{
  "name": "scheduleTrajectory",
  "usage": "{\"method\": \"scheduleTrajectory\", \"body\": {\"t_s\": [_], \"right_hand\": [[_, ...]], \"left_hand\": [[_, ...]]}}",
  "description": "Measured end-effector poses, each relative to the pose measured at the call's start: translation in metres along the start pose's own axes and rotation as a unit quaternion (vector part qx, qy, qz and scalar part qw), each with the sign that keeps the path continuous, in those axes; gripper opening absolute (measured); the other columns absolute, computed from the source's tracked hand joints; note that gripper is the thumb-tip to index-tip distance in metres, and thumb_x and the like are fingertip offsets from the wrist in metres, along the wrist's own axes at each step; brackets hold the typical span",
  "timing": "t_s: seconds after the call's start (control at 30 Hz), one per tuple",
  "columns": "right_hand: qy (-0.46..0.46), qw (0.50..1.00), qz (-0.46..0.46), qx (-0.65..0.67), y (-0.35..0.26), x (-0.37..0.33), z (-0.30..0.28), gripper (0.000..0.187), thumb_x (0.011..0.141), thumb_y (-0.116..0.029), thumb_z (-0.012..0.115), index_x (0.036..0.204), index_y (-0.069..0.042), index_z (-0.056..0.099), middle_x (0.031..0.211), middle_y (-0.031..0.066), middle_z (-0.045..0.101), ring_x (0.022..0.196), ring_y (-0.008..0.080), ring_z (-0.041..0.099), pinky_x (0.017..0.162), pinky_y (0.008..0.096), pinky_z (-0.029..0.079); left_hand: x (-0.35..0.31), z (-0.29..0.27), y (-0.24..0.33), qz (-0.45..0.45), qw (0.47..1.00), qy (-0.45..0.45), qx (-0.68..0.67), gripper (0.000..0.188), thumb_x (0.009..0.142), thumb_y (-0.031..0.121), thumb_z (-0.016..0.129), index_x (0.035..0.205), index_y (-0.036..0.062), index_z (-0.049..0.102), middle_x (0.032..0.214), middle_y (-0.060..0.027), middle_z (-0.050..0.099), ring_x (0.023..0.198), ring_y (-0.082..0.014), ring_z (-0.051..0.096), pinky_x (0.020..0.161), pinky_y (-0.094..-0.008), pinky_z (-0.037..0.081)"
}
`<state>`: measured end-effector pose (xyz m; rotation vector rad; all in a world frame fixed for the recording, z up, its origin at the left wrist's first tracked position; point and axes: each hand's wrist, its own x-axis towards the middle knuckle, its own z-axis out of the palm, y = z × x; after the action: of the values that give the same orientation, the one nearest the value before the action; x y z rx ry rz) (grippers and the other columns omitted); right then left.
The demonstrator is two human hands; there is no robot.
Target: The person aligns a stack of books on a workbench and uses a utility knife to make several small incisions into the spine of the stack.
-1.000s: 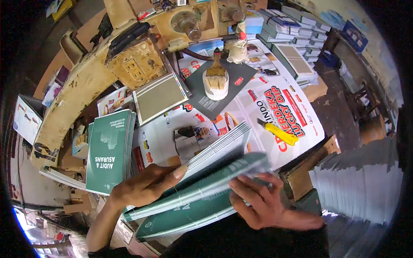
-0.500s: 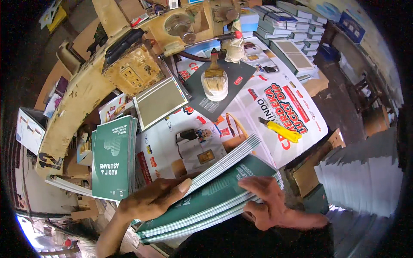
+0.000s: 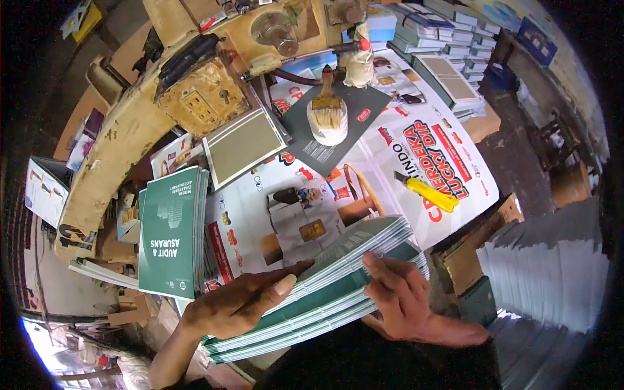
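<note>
A sheaf of green-covered booklets (image 3: 344,265) lies slanted across my lap side, their pale stitched spines facing me. My left hand (image 3: 237,304) is closed on the upper booklets, its thumb pressed along the spines and its fingers mostly hidden beyond them. More green booklets (image 3: 279,343) are stacked underneath, a strip of green cover showing between the two groups. My right hand (image 3: 411,302) grips the right end of the stack, with fingertips bent against the spines and one finger partly below.
A neat pile of green booklets (image 3: 170,244) stands at left beside a cream-painted machine (image 3: 198,101). Printed poster sheets (image 3: 260,224) cover the table. A brush (image 3: 327,104) rests on a white tub (image 3: 330,133); a yellow cutter (image 3: 430,195) lies at right. Tall paper stacks (image 3: 546,273) stand lower right.
The upper booklets have tipped down closer to the lower ones, with more of their cover and spines showing. My right hand's fingers have closed in against the spines.
</note>
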<state>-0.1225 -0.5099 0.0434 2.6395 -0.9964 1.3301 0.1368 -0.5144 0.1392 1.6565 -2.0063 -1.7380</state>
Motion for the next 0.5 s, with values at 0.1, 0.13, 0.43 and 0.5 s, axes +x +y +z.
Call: {"method": "scheduleTrajectory", "body": {"t_s": [0.1,0.13,0.43,0.5], "right_hand": [[0.000,1.000,-0.006,0.008,0.002,0.001,0.000,0.013,0.084,-0.010,0.064,0.094,-0.003,0.060,0.122,0.0229,0.065,0.095,0.0296,0.067,0.071,0.0370,0.054],[-0.001,1.000,-0.006,0.009,0.002,0.001,0.000,0.013,0.084,-0.010,0.064,0.094,-0.003,0.060,0.122,0.0229,0.065,0.095,0.0296,0.067,0.071,0.0370,0.054],[-0.023,1.000,-0.009,0.020,0.003,0.000,0.002,0.025,0.081,-0.014,0.064,0.100,0.000,0.057,0.123,0.0256,0.062,0.098,0.0360,0.065,0.077,0.0435,0.054],[-0.038,0.999,-0.012,0.031,0.004,0.001,-0.002,0.030,0.079,-0.017,0.067,0.102,0.000,0.056,0.125,0.0263,0.061,0.100,0.0366,0.064,0.078,0.0444,0.054]], "left_hand": [[-0.007,0.000,0.006,0.013,1.000,0.005,0.019,0.061,0.107,0.046,0.029,0.151,0.0058,0.035,0.139,-0.0231,0.054,0.130,-0.0355,0.051,0.108,-0.0392,0.037],[-0.007,0.002,0.005,0.031,0.999,0.020,0.029,0.060,0.107,0.046,0.029,0.151,0.0061,0.035,0.138,-0.0232,0.054,0.129,-0.0359,0.051,0.108,-0.0393,0.037],[-0.001,-0.003,-0.005,0.012,1.000,0.015,0.017,0.060,0.107,0.046,0.028,0.149,0.0048,0.039,0.122,-0.0291,0.061,0.112,-0.0413,0.060,0.097,-0.0418,0.045],[0.000,0.001,-0.013,0.052,0.998,0.037,0.024,0.060,0.107,0.046,0.027,0.147,0.0034,0.041,0.114,-0.0290,0.064,0.105,-0.0409,0.063,0.093,-0.0414,0.046]]}}
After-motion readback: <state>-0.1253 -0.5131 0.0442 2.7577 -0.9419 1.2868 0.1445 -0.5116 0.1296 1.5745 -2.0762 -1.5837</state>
